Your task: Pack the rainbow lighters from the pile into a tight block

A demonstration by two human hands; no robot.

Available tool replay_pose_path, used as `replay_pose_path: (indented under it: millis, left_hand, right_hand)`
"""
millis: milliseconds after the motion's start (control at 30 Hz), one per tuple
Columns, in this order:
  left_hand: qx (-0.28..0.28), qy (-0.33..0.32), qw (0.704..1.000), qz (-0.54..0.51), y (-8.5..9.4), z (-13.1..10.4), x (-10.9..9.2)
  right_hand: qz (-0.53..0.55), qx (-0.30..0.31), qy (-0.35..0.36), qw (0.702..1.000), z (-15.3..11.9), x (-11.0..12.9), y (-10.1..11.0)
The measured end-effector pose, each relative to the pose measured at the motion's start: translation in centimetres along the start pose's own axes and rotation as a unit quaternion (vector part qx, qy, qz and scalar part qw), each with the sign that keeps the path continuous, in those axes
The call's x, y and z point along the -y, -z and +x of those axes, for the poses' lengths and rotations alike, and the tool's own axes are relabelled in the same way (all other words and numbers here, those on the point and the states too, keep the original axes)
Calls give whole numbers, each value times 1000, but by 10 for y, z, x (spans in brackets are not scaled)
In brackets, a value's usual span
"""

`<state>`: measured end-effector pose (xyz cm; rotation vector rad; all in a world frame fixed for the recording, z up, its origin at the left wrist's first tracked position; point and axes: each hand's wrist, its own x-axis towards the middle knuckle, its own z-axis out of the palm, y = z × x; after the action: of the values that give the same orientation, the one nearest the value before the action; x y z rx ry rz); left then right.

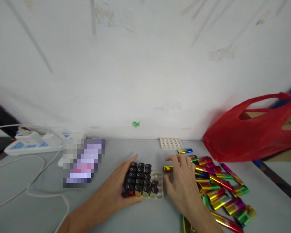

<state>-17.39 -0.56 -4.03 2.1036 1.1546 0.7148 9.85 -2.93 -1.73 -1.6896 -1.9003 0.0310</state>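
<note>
A cream plastic tray sits on the grey table, most of its slots filled with upright lighters with black tops. My left hand grips the tray's left side. My right hand reaches over a heap of shiny rainbow-coloured lighter sleeves just right of the tray. Its fingertips touch a gold sleeve lying at the tray's far right corner.
An empty cream tray lies against the white wall. A red plastic bag sits at the right. A white power strip with cables and a blurred-out object lie on the left.
</note>
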Motion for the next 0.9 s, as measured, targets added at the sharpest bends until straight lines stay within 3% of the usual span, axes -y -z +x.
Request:
replay_pose_path:
  millis: [167,300,433,567,733,900]
  left_hand:
    - [13,10,1000,-3,0,-1,0]
    - [20,10,1000,-21,1,-2,2]
    - [15,22,999,-41,6,2,3]
    - [-31,6,998,-49,11,9,3]
    - [-66,-1,997,-26,13,10,1]
    - [-47,7,999,17,5,4,0]
  right_hand:
    - [-102,53,16,993,-1,-4,-3]
    - [-66,102,54,991,0,-9,-6]
    - [1,88,51,995,2,-13,-8]
    - [80,86,29,993,2,-14,-9]
    - [149,28,-4,988,2,-11,-6]
    - [288,7,-136,948,6,-4,-1]
